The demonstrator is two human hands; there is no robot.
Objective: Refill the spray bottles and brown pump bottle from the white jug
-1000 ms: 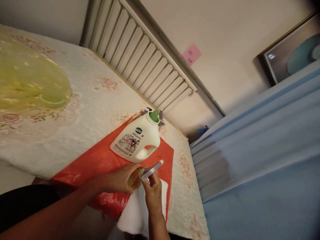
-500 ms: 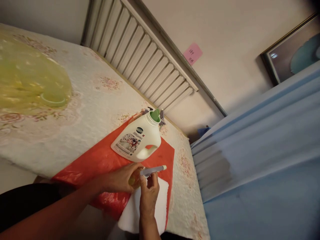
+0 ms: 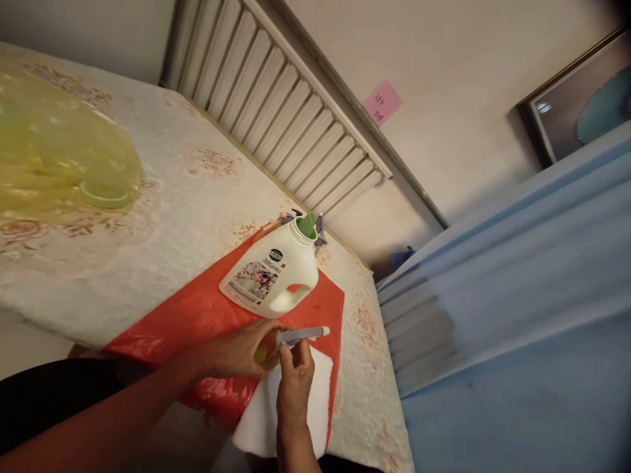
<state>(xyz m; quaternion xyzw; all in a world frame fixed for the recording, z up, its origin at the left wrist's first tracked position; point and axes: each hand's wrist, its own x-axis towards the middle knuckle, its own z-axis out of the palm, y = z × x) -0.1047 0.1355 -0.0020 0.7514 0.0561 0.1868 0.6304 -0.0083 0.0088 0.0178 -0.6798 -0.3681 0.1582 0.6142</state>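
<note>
Grey pen-shaped tool [image 3: 302, 336] pinched at its near end in right hand [image 3: 294, 383], pale tip pointing right, over red plastic sheet [image 3: 197, 315].
Left hand [image 3: 240, 351] closed around small yellowish object [image 3: 261, 355], mostly hidden. White cloth [image 3: 276, 414] just below both hands; white jug [image 3: 271, 274], uncapped, green spout up, standing just beyond on quilted table cover [image 3: 162, 197].

Jug [image 3: 270, 274] on plastic sheet [image 3: 197, 315], cloth [image 3: 269, 414] in front, radiator [image 3: 286, 112] behind.
</note>
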